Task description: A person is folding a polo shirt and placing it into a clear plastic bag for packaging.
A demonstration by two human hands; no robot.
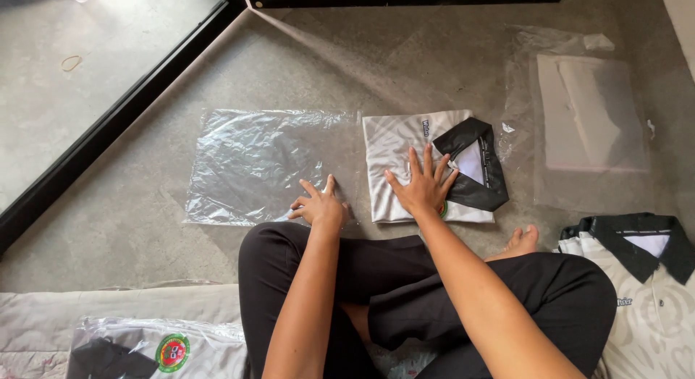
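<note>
Shirt (405,158) is already folded into a neat square on the floor (145,227), right hand (423,187) pressing it flat, fingers spread and gripping nothing. Left hand (318,205) pins the near edge of the empty bag (253,162) just beside it, so I'd say bagging's still left.

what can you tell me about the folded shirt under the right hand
The folded shirt is white or pale grey with a faint pattern and a black collar turned open over a white inner panel. It looks like smooth sports fabric, folded into a neat rectangle and lying flat on the grey floor, collar toward the right. The right hand presses flat on it with fingers spread. Its left edge lies at the edge of the clear plastic bag, where the left hand rests.
</note>
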